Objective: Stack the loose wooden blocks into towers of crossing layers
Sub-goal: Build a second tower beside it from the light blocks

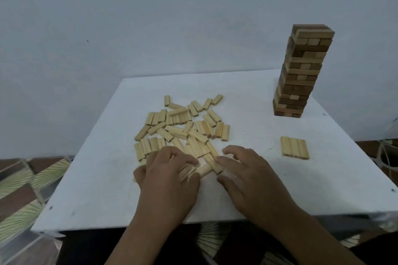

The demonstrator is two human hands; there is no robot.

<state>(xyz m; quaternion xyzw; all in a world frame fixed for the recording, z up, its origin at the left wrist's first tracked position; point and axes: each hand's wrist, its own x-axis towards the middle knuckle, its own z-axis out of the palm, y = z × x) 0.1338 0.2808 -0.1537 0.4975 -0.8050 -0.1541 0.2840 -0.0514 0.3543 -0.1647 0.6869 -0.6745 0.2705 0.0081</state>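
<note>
**Both hands at the near edge of the pile**

Left hand and right hand lie side by side, fingers curled over several pale rectangular wooden blocks on the white surface. Those blocks' long axes run diagonally away. A flat four-block starter layer waits rightward, nearer the right hand.
</note>
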